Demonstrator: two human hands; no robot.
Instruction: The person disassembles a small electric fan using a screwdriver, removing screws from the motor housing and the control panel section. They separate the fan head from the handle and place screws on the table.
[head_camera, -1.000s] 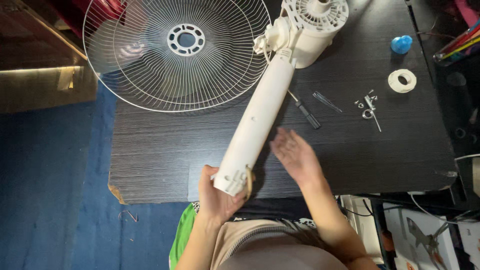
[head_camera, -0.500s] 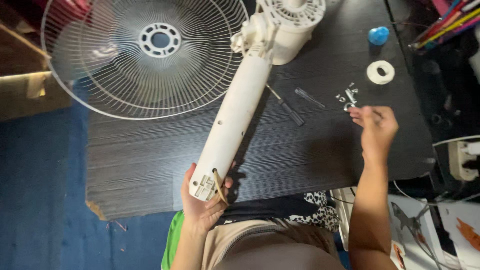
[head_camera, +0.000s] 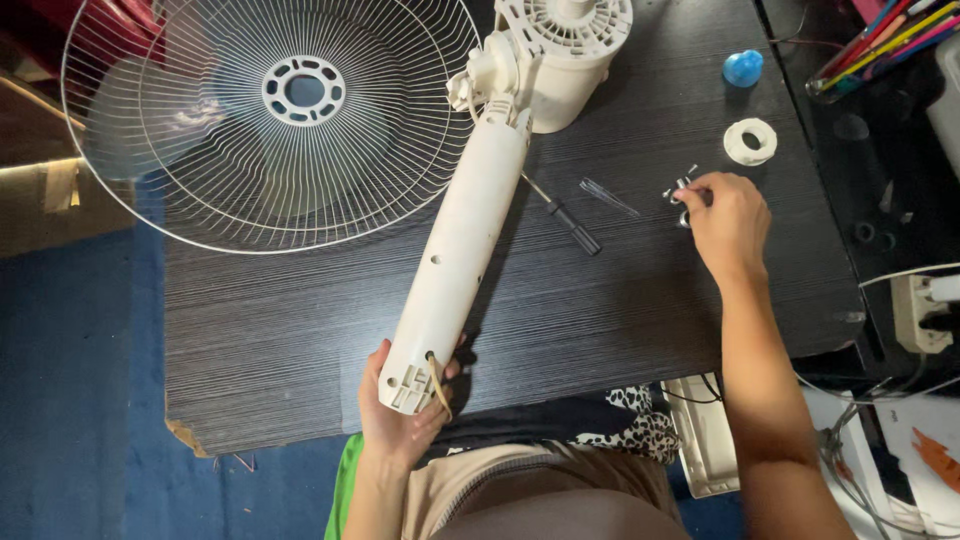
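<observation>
The cream plastic fan column (head_camera: 462, 262) lies stripped on the dark wood-grain bench (head_camera: 260, 340), its motor housing (head_camera: 565, 50) at the far end with no blade on it, and the white wire grille (head_camera: 270, 110) lies detached left of the column. My left hand (head_camera: 400, 415) cups the column's base end, fingers wrapped shut around it. Right of the column, past the black-handled screwdriver (head_camera: 565, 215), my right hand (head_camera: 728, 225) reaches out flat-wristed — fingers pinched down among the small metal screws (head_camera: 678, 190); whether one is held, I cannot tell.

right hand (head_camera: 728, 222) | moved from fan column (head_camera: 458, 255) to screws (head_camera: 682, 188)
</observation>
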